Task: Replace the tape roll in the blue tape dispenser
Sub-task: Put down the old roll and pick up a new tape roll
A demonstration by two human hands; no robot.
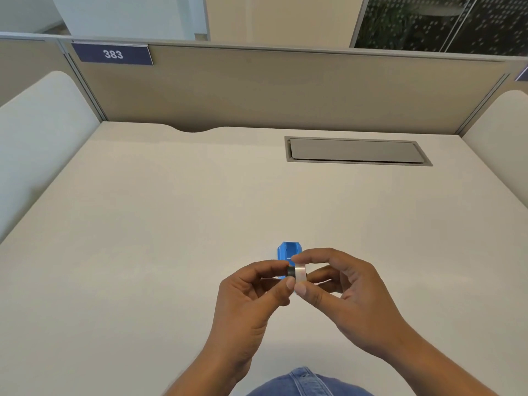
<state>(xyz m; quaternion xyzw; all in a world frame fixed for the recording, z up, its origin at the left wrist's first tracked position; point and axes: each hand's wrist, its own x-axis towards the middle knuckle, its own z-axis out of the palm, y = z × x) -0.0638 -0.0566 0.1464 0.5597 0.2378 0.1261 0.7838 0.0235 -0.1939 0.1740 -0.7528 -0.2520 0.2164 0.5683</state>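
Observation:
The blue tape dispenser (288, 251) lies on the white desk (171, 224), just beyond my hands and partly hidden by them. Above the desk I hold a small clear tape roll (300, 272) with a black hub (291, 271) sticking out of its left side. My right hand (343, 290) pinches the roll between thumb and forefinger. My left hand (251, 295) grips the black hub with its fingertips. Both hands meet at the roll, in front of the dispenser.
A grey cable hatch (354, 151) is set into the desk at the back right. Beige partition walls (257, 87) enclose the desk on three sides, with a sign reading 383 (113, 54). My jeans (303, 382) show at the bottom edge.

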